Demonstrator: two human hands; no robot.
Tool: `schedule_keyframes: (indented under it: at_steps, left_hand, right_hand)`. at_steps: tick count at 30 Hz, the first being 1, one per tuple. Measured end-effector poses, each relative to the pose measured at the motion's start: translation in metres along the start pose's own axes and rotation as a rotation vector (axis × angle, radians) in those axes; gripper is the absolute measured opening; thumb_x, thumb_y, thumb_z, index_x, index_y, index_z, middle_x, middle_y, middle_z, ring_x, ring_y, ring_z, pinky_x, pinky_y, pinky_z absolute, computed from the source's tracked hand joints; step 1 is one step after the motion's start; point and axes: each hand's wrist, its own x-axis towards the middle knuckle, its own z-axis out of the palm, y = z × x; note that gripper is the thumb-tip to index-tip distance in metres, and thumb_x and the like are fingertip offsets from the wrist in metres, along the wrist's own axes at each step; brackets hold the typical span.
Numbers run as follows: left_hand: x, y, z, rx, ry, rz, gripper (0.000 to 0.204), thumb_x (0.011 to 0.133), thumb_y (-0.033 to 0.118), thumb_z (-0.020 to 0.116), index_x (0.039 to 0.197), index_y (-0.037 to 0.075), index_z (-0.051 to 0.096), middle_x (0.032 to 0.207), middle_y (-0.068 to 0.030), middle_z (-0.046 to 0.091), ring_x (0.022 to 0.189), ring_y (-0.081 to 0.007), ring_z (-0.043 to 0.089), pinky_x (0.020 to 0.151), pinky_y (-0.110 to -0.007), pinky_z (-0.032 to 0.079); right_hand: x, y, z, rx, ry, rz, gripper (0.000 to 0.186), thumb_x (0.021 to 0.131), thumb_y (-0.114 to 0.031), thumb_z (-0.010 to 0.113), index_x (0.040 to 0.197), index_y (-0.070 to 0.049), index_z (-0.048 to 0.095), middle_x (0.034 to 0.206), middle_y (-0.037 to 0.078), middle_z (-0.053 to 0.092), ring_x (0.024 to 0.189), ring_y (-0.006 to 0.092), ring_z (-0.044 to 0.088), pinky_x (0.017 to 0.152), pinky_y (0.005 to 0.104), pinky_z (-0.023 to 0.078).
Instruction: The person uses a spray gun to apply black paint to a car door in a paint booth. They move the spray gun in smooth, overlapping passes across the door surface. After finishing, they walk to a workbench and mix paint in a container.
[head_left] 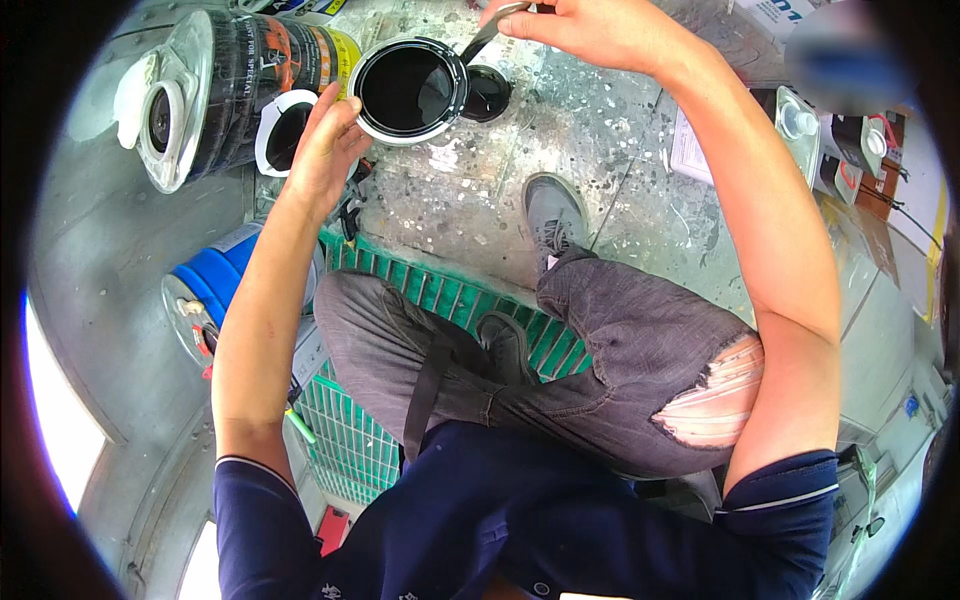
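A round can of glossy black paint (408,88) is at the upper middle, with black smears on its pale rim. My left hand (330,150) grips it at its left edge, a fingertip against the rim. At the top, my right hand (575,28) is closed around a flat metal spatula (488,32), whose lower end reaches the can's right rim. Just right of the can, a smaller dark round container (490,95) is partly covered by it. Left of my left hand is a white-rimmed container (270,130) with black inside, partly hidden by my fingers.
A large black drum (235,80) lies toward the upper left, with a blue drum (215,270) below it. Green grating (440,290) lies under my legs; the paint-spattered floor (440,200) stretches ahead. Metal tins (795,125) and a cardboard box (885,165) stand at right.
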Motion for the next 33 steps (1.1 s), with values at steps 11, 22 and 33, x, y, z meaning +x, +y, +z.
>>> schedule_keyframes:
  at_steps: [11,22,33]
  left_hand:
    - [0.001,-0.006,-0.006,-0.058,0.027,-0.027,0.105,0.08,0.041,0.074,0.156,0.004,0.011,0.128,-0.0083,0.05,0.115,-0.0215,0.048,0.107,-0.042,0.033]
    - [-0.001,-0.008,0.008,-0.109,0.168,0.007,0.097,0.083,0.039,0.073,0.154,0.005,0.018,0.126,-0.0089,0.052,0.114,-0.0214,0.051,0.103,-0.04,0.039]
    - [0.025,-0.016,0.009,-0.222,0.29,0.007,0.091,0.077,0.048,0.076,0.146,0.008,0.033,0.128,-0.0083,0.047,0.113,-0.0218,0.047,0.101,-0.037,0.037]
  right_hand:
    - [-0.001,-0.025,-0.011,0.026,-0.03,0.029,0.016,0.087,-0.01,0.064,0.099,0.0,0.069,0.089,0.017,0.068,0.082,0.0305,0.066,0.073,0.0383,0.052]
    - [0.011,-0.042,-0.025,0.021,-0.049,0.009,0.016,0.092,-0.008,0.062,0.105,-0.002,0.069,0.088,0.006,0.059,0.081,0.017,0.057,0.072,0.03,0.045]
    - [0.021,-0.059,-0.044,0.061,-0.064,0.184,0.016,0.092,-0.008,0.062,0.105,-0.002,0.069,0.085,0.003,0.059,0.079,0.0116,0.054,0.07,0.0273,0.044]
